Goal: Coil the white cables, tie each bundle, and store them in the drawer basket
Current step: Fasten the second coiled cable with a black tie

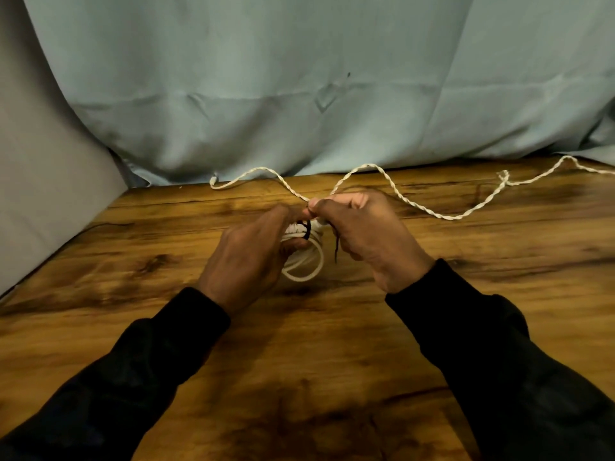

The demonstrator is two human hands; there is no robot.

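A coiled white cable bundle (pixel 307 261) hangs between my hands above the wooden table (pixel 166 327). My left hand (pixel 248 257) grips the bundle from the left. A thin black tie (pixel 307 227) is wrapped around the top of the coil, and its loose end (pixel 336 249) dangles beside my right palm. My right hand (pixel 369 237) pinches the tie at the top of the bundle, fingertips meeting those of the left hand. A second, twisted white cable (pixel 416 202) lies uncoiled across the back of the table, behind my hands.
A pale blue cloth (pixel 299 94) hangs as a backdrop along the table's far edge. A grey panel (pixel 40 194) closes off the left side. The twisted cable runs off the right edge of the view. No drawer or basket shows.
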